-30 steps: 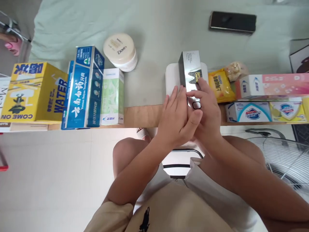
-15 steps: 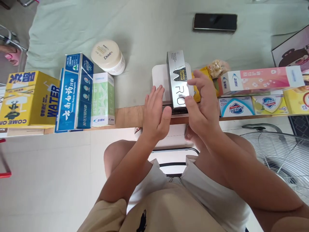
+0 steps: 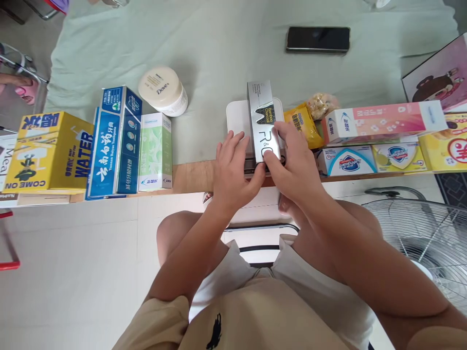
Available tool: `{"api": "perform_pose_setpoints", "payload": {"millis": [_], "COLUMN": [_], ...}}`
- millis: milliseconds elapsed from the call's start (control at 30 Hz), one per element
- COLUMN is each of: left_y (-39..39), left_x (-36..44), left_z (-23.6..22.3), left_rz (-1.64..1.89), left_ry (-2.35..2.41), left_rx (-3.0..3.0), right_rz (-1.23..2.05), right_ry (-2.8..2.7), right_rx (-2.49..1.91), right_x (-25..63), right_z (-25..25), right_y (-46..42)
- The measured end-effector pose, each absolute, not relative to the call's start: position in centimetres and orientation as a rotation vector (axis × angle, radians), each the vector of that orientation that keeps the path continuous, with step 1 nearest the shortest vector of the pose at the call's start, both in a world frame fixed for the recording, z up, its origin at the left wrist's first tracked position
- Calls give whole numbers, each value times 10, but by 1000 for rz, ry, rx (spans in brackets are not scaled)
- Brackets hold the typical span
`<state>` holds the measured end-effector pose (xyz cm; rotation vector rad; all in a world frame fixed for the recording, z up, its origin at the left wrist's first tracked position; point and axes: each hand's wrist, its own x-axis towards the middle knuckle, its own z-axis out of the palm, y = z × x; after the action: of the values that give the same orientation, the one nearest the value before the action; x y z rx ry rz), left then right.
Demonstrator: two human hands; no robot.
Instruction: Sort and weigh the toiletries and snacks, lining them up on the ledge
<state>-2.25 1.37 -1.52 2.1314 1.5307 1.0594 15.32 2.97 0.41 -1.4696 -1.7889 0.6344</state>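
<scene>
A silver-and-black toothpaste box [image 3: 263, 104] marked "Bamboo Charcoal" lies lengthwise on a flat white plate-like device [image 3: 235, 114], at the table's near edge. At the box's near end, my right hand [image 3: 297, 163] has its thumb on the silver face and its index finger along the right side. My left hand [image 3: 235, 170] is beside the box on the left, fingers apart, holding nothing. Its thumb points at the box's near end; whether it touches is unclear. My right palm's underside and the other right fingers are partly hidden.
To the left stand a Dove jar [image 3: 164, 92], a green-white box [image 3: 156, 150], blue toothpaste boxes [image 3: 105, 146] and a yellow box [image 3: 47, 150]. On the right are a yellow packet [image 3: 304, 121], a pink box [image 3: 386, 119] and soap boxes [image 3: 346, 160]. A phone [image 3: 318, 40] lies farther back.
My right hand has moved left and closed in on the box's near end, thumb now on it. My left thumb has come closer to the box. The box stays on the white device.
</scene>
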Motion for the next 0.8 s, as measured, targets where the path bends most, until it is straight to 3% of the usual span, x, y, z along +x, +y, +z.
{"api": "perform_pose_setpoints", "payload": {"millis": [300,500,667,800], "left_y": [2,2,28,38], "left_x": [-16,-6,-13,-9], "left_z": [-12,-10,-10,-6], "left_rz": [944,1283,1640,1383], "left_ry": [1245,908,1055,851], "left_rx": [2265,2309,1972,1888], "right_rz": [631,629,647,861], "right_ry": [-1746,-1714,-1693,-1752], "right_rx": [-1423,-1281,-1119,-1056], "right_x": [153,179,227,279], "right_z": [13,51,63,58], "right_y": [28,13,2,-2]}}
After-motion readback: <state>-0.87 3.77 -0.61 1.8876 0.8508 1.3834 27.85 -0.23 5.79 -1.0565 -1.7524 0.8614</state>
